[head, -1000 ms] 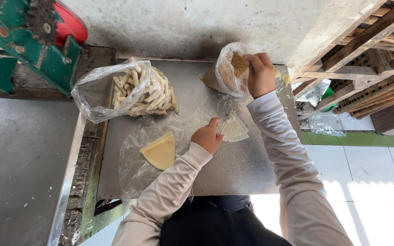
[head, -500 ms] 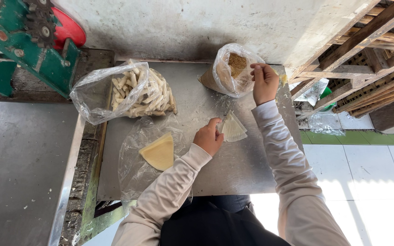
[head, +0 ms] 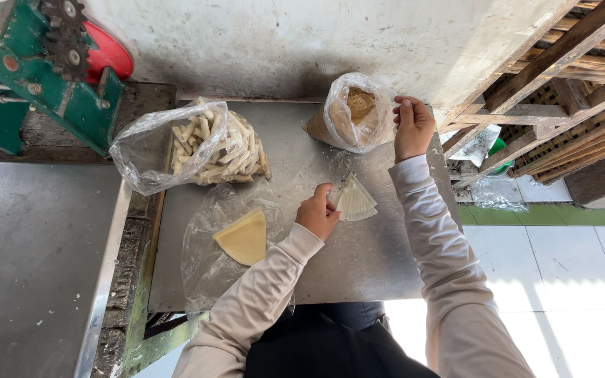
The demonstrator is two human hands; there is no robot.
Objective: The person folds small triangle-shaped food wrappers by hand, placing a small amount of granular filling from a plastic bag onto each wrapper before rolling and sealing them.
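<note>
Well, the biggest thing is the dull grey metal table [head: 379, 259], scuffed and dusted with pale crumbs, set against a stained plaster wall [head: 281, 42]. To the left sits a green cast-metal machine [head: 43, 77] with dark gear teeth and a red disc, cut off by the top edge. On the right, rough wooden slats [head: 561, 77] run out of view.

Next down, a crinkled clear plastic bag [head: 169, 143] lies open on the table, full of pale rolled sticks [head: 222, 150]. A second clear bag [head: 351, 115] stands at the back, holding brown crumbly filling [head: 360, 103]. A flat plastic sheet [head: 211, 252] carries a yellowish, wedge-shaped stack of thin wrappers [head: 243, 236].

The right hand [head: 413, 127] is raised beside the filling bag, fingers pinched narrowly at its rim; whether anything is between the fingertips I cannot tell. The left hand [head: 318, 213] rests on the table with fingers curled, pinching the corner of a small pale triangular wrapper [head: 356, 203] lying flat in the middle. Both sleeves are beige; the body below is mostly hidden.
</note>
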